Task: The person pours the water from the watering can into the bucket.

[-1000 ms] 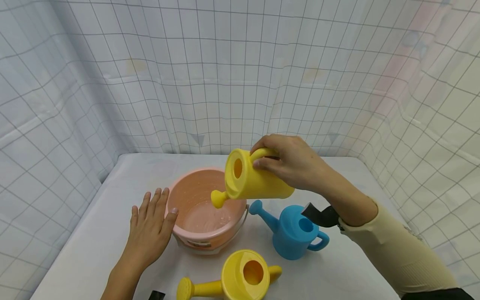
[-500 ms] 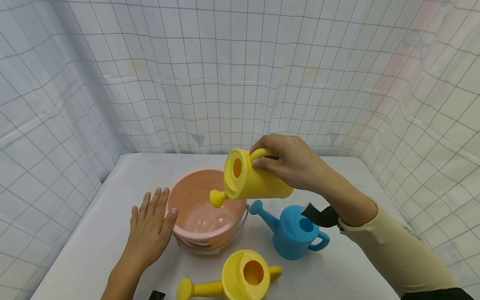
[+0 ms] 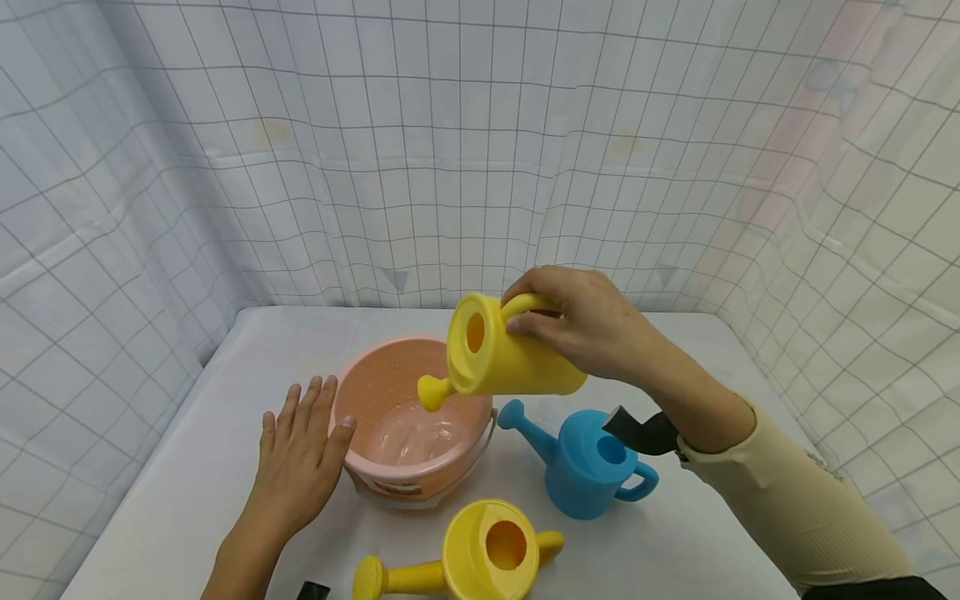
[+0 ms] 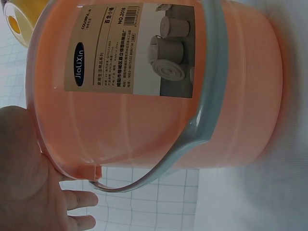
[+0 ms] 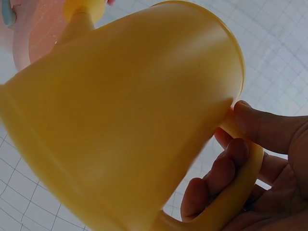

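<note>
Tabletop: right hand (image 3: 592,329) grips tilted can (image 3: 510,358).

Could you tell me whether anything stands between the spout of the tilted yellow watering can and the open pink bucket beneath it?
Nothing visible does: the spout of the yellow watering can hangs directly over the open pink bucket.

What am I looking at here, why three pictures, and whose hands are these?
No machine here: a person works with bare hands, wearing one camera on the head and one on each wrist. In the head view, the right hand grips a yellow watering can by its handle, tipped with its spout over a pink bucket. The left hand rests flat against the bucket's side. On the white table stand a blue watering can and a second yellow can. The wrist views show the bucket and the held can close up.
</note>
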The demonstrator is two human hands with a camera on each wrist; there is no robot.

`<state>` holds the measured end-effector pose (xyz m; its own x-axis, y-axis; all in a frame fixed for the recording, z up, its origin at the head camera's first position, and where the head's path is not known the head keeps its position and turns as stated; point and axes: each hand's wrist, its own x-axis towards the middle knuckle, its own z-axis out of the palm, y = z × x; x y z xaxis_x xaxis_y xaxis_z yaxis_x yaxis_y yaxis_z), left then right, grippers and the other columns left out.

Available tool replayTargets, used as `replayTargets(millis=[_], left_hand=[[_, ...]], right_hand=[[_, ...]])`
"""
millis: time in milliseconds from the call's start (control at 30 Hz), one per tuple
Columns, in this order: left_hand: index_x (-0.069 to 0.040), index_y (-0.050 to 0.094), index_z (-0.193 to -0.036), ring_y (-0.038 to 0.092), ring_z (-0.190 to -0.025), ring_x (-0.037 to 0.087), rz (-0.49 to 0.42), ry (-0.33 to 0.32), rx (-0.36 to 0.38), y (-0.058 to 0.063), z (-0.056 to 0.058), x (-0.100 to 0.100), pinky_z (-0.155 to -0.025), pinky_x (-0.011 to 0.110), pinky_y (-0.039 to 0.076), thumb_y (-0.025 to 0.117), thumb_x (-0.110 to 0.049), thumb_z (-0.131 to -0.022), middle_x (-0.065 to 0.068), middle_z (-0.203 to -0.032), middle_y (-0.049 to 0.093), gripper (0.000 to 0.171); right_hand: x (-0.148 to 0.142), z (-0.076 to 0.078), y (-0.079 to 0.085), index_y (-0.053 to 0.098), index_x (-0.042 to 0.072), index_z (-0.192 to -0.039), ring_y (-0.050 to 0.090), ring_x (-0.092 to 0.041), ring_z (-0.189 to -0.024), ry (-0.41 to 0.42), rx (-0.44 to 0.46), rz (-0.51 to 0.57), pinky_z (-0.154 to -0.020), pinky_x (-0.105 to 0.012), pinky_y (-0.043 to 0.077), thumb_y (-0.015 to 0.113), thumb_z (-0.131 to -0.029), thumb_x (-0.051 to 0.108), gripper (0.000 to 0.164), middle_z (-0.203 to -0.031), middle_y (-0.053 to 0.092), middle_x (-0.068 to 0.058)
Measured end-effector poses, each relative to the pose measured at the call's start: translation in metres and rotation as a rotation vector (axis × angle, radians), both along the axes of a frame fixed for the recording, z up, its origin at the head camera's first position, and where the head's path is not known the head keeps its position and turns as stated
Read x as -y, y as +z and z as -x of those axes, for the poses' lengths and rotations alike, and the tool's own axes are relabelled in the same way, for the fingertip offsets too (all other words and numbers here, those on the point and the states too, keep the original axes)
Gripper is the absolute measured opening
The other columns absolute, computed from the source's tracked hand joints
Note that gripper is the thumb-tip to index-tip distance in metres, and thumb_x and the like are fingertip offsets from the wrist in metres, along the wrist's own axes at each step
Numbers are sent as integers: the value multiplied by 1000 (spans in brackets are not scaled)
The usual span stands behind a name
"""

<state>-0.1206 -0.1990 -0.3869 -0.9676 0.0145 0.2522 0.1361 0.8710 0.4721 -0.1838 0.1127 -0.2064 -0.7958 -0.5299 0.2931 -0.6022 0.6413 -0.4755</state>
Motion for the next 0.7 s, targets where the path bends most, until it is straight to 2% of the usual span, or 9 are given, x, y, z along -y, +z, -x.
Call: replayTargets(millis=[700], left_hand=[[-15,11,-153,-1,-147,41,-4,2,9,1,0,0,-110,67,-6,28,-43,-102,23,-156,16,61]], right_hand=[[-4,1,-2,65,15,-105,58,-16,-87,-21,22,44,-77,-32,54,67,-88,19,17,-103,66,1]])
